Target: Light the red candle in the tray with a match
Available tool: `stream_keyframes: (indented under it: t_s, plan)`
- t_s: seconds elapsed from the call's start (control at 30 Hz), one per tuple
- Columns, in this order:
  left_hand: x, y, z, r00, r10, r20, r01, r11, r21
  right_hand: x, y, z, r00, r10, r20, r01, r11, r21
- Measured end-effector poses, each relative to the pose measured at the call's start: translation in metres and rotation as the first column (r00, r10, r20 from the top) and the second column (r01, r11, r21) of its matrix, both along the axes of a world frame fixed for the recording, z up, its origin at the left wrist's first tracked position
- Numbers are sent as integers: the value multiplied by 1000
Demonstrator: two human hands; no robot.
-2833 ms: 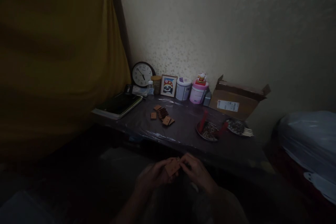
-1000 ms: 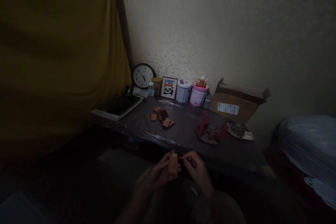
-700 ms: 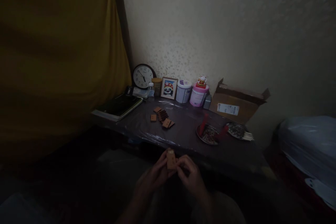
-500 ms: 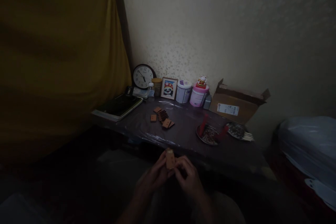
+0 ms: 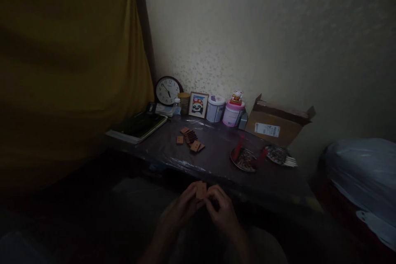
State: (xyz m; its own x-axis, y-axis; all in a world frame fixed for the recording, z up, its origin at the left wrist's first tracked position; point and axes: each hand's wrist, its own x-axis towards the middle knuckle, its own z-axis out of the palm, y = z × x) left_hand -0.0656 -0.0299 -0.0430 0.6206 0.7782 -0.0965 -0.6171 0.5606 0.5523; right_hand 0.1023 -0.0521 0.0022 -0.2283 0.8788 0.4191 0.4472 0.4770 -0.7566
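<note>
Just in front of the table edge, a small flat orange-brown square piece (image 5: 201, 191) is held up between my two hands. My left hand (image 5: 185, 204) grips it from the left side. The fingers of my right hand (image 5: 222, 206) pinch its lower right edge. It bears small dark marks; dim light hides whether it is one piece or several stacked. Farther off on the table lies a loose pile of similar square pieces (image 5: 195, 146), some lying flat and some leaning in a row.
The table (image 5: 213, 154) has a shiny plastic cover. Along its back stand a clock (image 5: 168, 90), a framed picture (image 5: 198, 105), two tubs (image 5: 215, 109) and a cardboard box (image 5: 275, 121). Plates with dark bits (image 5: 246, 159) and red strips lie right; a tablet-like dark panel (image 5: 139, 127) lies left.
The piece between my hands has turned slightly and sits a little lower, its pale top edge no longer showing. Both hands stay nearly in place; the view has shifted slightly.
</note>
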Motion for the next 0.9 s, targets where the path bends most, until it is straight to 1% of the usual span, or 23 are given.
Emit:
stream_keyframes:
  t_s: [0.1,0.23,0.4,0.53,0.67,0.8,0.9]
  plan:
    - [1,-3,8,996,82,-28,-81,996,41,0,1,0,1000,-13,6,13,1000,7]
    - [4,-3,13,987,146,-65,-142,987,71,0,1,-1,1000,-13,11,13,1000,7]
    - [3,-5,15,985,143,-94,-136,988,77,2,1,1,1000,-25,-5,26,1000,12]
    - [13,-6,16,980,181,-79,-175,982,77,4,3,1,999,-41,-12,42,999,17]
    - [22,-5,12,973,218,-74,-214,975,63,5,4,-2,998,-61,-5,61,998,0]
    - [23,-5,9,963,228,-145,-226,974,33,2,4,-1,999,-47,-16,47,999,-19]
    - [21,-6,11,965,232,-127,-230,973,23,3,4,0,997,-48,-60,45,998,-41]
